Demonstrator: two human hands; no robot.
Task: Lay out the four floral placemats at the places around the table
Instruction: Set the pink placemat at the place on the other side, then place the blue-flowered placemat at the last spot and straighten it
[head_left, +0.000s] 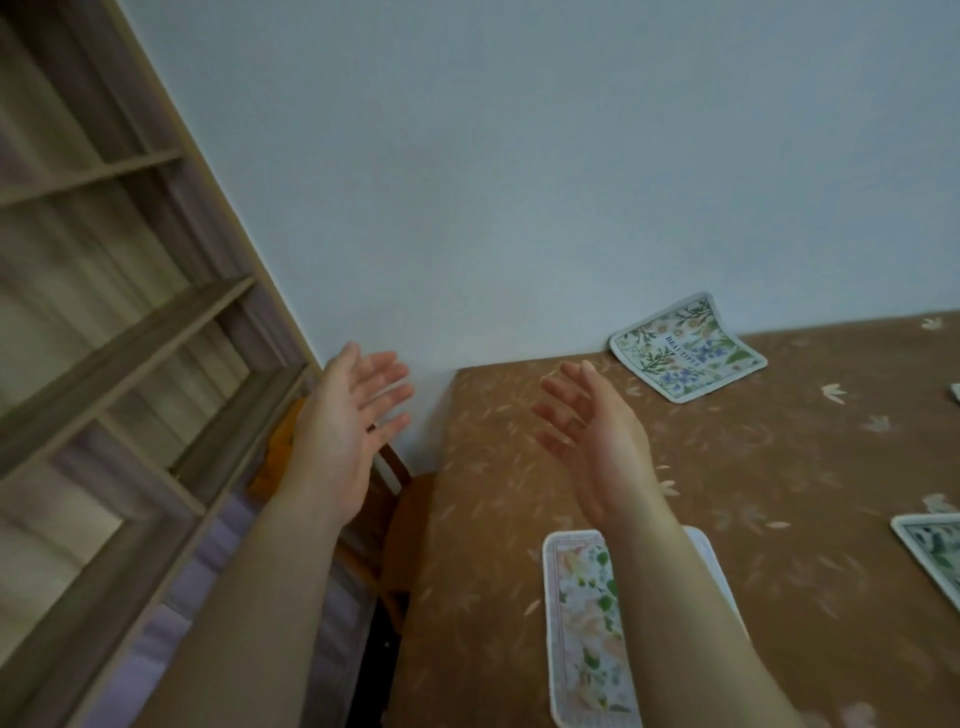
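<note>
A floral placemat with pink and green flowers lies flat near the table's front edge, partly under my right forearm. A second placemat with blue flowers and lettering sits at the far edge, its back corner curled up against the wall. A third placemat shows at the right border, cut off. A sliver of another mat peeks in farther back on the right. My left hand hovers open beyond the table's left end. Above the table, my right hand is open too, palm facing left, holding nothing.
The table wears a brown cloth with a leaf pattern and stands against a pale wall. A wooden shelf unit fills the left side. A wooden chair stands at the table's left end, with something orange behind it.
</note>
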